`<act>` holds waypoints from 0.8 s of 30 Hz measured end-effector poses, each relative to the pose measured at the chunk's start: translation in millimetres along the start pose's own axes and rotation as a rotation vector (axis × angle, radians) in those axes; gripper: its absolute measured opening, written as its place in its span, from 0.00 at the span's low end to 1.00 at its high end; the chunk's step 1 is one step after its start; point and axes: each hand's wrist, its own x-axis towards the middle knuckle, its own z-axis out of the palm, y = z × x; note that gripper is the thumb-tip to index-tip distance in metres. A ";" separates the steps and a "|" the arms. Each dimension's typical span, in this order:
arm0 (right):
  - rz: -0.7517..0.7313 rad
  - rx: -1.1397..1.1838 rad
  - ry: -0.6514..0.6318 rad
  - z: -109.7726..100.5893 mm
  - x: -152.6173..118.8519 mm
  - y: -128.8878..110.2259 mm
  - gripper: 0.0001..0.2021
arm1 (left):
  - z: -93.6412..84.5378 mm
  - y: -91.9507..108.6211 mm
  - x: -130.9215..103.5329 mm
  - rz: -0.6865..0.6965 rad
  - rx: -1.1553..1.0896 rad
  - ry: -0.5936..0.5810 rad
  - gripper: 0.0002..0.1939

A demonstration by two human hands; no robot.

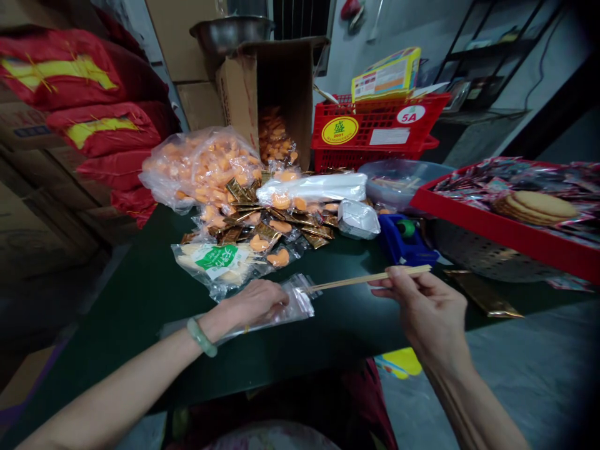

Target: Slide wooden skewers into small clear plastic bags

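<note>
While my left hand [255, 303] lies palm down on a small clear plastic zip bag [285, 306] flat on the dark green tabletop [140, 294], its fingers curled loosely and pressing the bag against the surface, my right hand [429, 306] pinches a pair of thin pale wooden sticks [370, 279] between thumb and fingertips. The sticks run nearly level from my right fingers toward the left, and their far ends reach the open mouth of the bag just beside my left fingertips; I cannot tell how far inside they go. A pale green bangle [201, 337] sits on my left wrist. Just beyond the bag lies a clear packet with a green and white label [218, 259], and behind it a heap of orange snack pieces and gold foil wrappers [262, 222] spreads across the table, with a big clear bag of orange pieces [201, 165] at its left. An open brown cardboard box [276, 94] stands behind the heap, holding more orange pieces. A red plastic basket [375, 131] sits to its right, and a blue tape dispenser [405, 244] rests near my right hand. At the far right, a red tray [506, 234] carries round flat biscuits [534, 206] among wrapped packets.
</note>
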 end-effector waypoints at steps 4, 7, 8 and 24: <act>0.035 0.022 -0.066 6.6 -6.6 -0.8 0.11 | -3.5 1.3 0.2 0.063 0.102 -0.004 0.12; 0.009 -0.032 -0.110 10.5 -6.8 5.3 0.11 | -4.5 1.5 0.5 0.047 0.116 -0.008 0.10; 0.003 -0.045 -0.103 10.4 -5.7 6.8 0.11 | -4.1 1.1 1.1 0.040 0.109 -0.013 0.09; -0.042 -0.138 -0.167 23.0 -26.3 13.6 0.11 | -2.4 -12.4 -23.1 -0.017 -0.116 0.033 0.11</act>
